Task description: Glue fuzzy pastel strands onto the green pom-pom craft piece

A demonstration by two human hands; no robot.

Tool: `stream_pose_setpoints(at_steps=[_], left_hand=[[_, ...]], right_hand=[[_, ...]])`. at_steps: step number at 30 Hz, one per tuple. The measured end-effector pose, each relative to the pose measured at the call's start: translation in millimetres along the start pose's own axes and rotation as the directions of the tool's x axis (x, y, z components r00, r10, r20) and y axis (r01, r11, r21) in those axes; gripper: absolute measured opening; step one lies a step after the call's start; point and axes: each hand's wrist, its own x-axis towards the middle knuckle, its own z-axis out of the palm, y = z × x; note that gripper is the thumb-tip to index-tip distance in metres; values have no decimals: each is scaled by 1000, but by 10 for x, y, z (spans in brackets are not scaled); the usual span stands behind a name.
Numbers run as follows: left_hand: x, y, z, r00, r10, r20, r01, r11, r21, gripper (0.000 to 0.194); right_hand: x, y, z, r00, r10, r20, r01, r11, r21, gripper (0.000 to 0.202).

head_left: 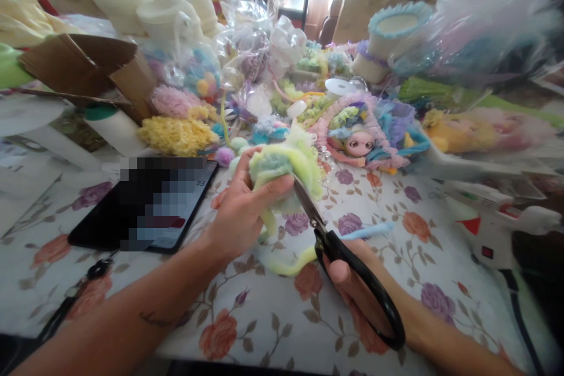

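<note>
My left hand (247,200) is closed around a fluffy yellow-green bundle (304,158) with a pale blue-green middle, held above the table. My right hand (352,282) has its fingers through the handles of black-handled scissors (311,205). The blades point up and left, with their tips against the bundle beside my left thumb. Whether they are cutting I cannot tell. Beneath the hands, a soft yellow strip (295,264) hangs in a loop near the scissors. A light blue fuzzy end (370,230) sticks out behind my right hand.
A tablet (189,211) lies at the left on the flowered tablecloth (220,332). White glue gun (484,223) stands at the right. Behind are yellow yarn (180,135), a doll's head (359,144), a thread cone (117,129), a cardboard box (83,64) and plastic bags (497,23).
</note>
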Motion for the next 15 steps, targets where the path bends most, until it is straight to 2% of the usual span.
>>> stream_pose_setpoints(at_steps=[3, 7, 15], left_hand=[[12, -10, -19, 1000, 3, -2, -3, 1000, 3, 54], [24, -14, -30, 1000, 10, 14, -10, 1000, -6, 56], [22, -25, -28, 999, 15, 34, -15, 1000, -5, 57]], right_hand=[[-6, 36, -43, 999, 49, 17, -50, 997, 60, 71], [-13, 29, -70, 998, 38, 49, -41, 997, 58, 74], [-20, -24, -44, 999, -35, -17, 36, 999, 30, 76]])
